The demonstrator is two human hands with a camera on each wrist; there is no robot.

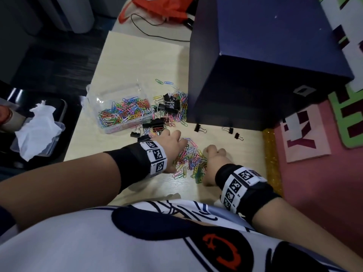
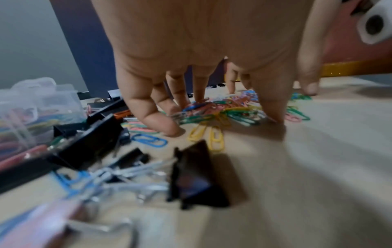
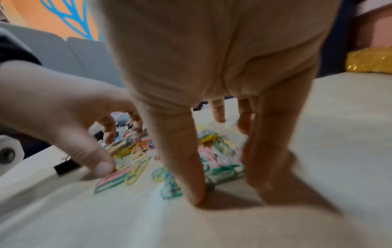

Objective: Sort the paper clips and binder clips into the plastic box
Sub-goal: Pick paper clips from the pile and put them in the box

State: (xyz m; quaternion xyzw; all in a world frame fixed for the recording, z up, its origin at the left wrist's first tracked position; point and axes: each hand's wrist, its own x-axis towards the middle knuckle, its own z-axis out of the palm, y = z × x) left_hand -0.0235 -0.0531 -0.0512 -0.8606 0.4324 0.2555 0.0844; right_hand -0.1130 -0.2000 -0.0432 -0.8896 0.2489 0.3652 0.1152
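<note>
A clear plastic box [image 1: 110,95] on the pale table holds many coloured paper clips. A loose heap of paper clips [image 1: 191,160] lies near the table's front edge. My left hand [image 1: 170,143] and right hand [image 1: 215,160] bracket the heap from either side, fingers spread downward with the tips on the clips and the table. In the left wrist view my left hand [image 2: 222,117] has its fingers [image 2: 169,129] on the heap [image 2: 229,110]. The right hand [image 3: 227,181] stands over it with nothing pinched. Black binder clips [image 1: 169,105] lie mixed with more paper clips beside the box. Three lie apart [image 1: 228,130].
A large dark blue box [image 1: 265,65] stands on the table's right half, close behind the clips. A yellow glitter strip [image 1: 272,158] borders the right edge, with a pink mat [image 1: 306,134] beyond. Left of the table is a container with white tissue [image 1: 37,130]. An orange bag [image 1: 163,6] and black cable [image 1: 149,34] lie at the back.
</note>
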